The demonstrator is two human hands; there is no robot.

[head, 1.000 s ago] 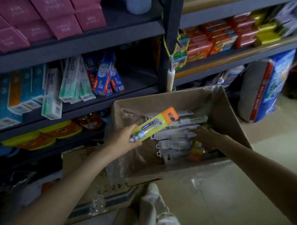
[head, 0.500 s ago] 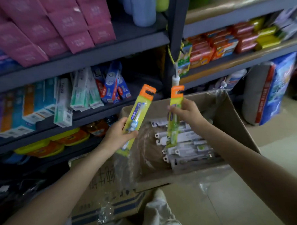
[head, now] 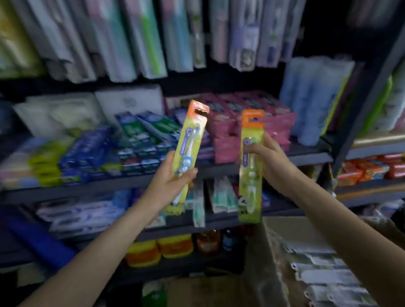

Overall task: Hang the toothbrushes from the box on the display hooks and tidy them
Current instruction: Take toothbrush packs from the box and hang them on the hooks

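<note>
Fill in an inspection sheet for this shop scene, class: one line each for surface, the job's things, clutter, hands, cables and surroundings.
Surface: dark metal shelving, its tiers stocked with goods.
Job's things: two yellow-green carded toothbrush packs with orange hang tabs, one holding a blue brush, one a green brush; open brown cardboard box at lower right with more white-carded packs inside.
Clutter: blue and green toothpaste cartons, pink boxes, yellow tubs low down.
Hands: left hand grips the blue-brush pack; right hand grips the green-brush pack; both packs are raised before the shelves.
Cables: nothing seen.
Surroundings: hanging toothbrush packs along the top, blurred; hooks not discernible.
</note>
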